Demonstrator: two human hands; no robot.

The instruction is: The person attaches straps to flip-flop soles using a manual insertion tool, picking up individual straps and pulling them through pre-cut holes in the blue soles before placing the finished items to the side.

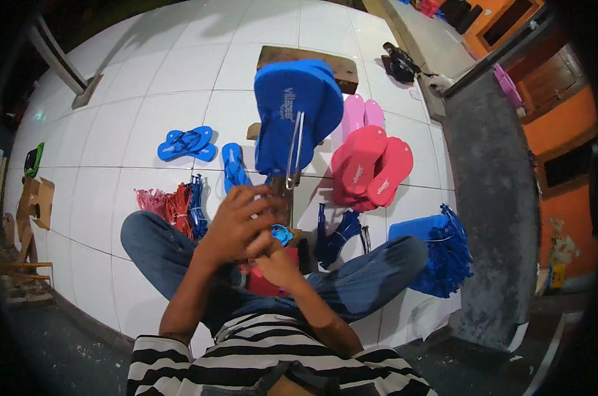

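My left hand (241,221) and my right hand (272,265) meet above my lap. Both have bent fingers, the left ones lying over the right, slightly blurred. Whatever is between them is hidden. Just beyond, a stack of blue flip-flop soles (279,132) rests on a wooden stand, with a thin, long metal tool (295,152) lying across it. Close by my left hand is a blue flip-flop (234,166) with straps fitted. A small light-blue piece (281,233) sits behind my hands, and something red (266,282) lies below them.
Strapped blue flip-flops (188,144) lie farther left. Coral soles (371,165) and pink soles (356,113) are stacked to the right. Bundles of red straps (178,206) and dark-blue straps (342,236) flank my knees. More blue straps (441,257) lie outside my right knee.
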